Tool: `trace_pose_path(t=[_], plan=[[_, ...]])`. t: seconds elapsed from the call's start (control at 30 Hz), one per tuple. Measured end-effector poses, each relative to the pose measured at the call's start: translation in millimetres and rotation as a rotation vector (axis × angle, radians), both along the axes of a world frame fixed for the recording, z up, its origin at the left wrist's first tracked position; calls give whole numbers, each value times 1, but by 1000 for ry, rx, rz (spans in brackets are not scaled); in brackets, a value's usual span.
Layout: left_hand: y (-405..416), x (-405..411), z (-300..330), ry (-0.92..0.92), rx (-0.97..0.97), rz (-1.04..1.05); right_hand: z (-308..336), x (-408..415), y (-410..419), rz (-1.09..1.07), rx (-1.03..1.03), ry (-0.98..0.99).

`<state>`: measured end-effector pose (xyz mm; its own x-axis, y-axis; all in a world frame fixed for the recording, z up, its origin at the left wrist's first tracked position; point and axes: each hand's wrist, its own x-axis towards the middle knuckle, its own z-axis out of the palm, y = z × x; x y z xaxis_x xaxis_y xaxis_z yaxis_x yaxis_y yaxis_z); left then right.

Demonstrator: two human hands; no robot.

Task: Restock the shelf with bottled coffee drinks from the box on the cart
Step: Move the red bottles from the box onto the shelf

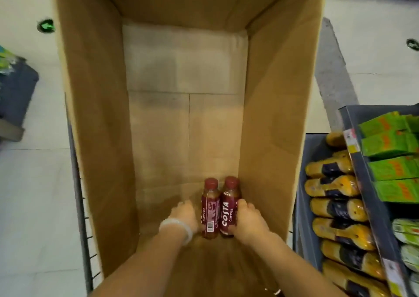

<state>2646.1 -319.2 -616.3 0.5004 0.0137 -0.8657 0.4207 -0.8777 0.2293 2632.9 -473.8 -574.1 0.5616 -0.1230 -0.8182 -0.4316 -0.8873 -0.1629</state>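
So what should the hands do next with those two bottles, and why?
Probably lift both together. The left hand and right hand press either side of two dark red Costa coffee bottles standing together at the bottom of the tall brown cardboard box, apparently the last ones in it.

The cardboard box runs past the top edge, so its far rim is cut off, and its near wall is lost under both forearms, which leave at the bottom edge. Inside it, the left hand hides the lower left side of the 2 bottles, the right hand covers their right side, and neither hand's fingers can be seen fully. Right of the box, the shelf is cut by the right edge, its price tags too blurred to read.
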Motion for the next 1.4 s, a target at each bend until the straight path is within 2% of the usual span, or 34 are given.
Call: trace_pose_path(t=[0.13, 0.27, 0.4, 0.6, 0.7, 0.8, 0.9, 1.07, 1.23, 1.4], plan=[[-33, -11, -38, 74, -143, 402, -38, 1, 0, -181, 27, 54], [-49, -11, -60, -34, -180, 636, -67, 0, 2, -341, 24, 62], [-36, -11, -66, -65, -159, 638, -84, 4, 9, -461, -7, 83], [16, -9, -66, -83, -67, 596, -106, 2, 32, -615, -167, 0], [25, -8, -61, -73, -63, 558, -113, 3, 33, -601, -198, -24], [24, -5, -49, -104, -56, 519, -108, 3, 29, -553, -103, -18], [20, 2, -31, -205, -73, 522, -85, 5, 29, -616, 52, -51], [8, 16, 21, -424, -169, 536, -15, 20, 31, -616, 233, -300], [-18, 23, 105, -665, -383, 539, 78, 26, 5, -568, 321, -565], [-64, 19, 197, -831, -586, 431, 176, -2, -47, -620, 364, -796]])
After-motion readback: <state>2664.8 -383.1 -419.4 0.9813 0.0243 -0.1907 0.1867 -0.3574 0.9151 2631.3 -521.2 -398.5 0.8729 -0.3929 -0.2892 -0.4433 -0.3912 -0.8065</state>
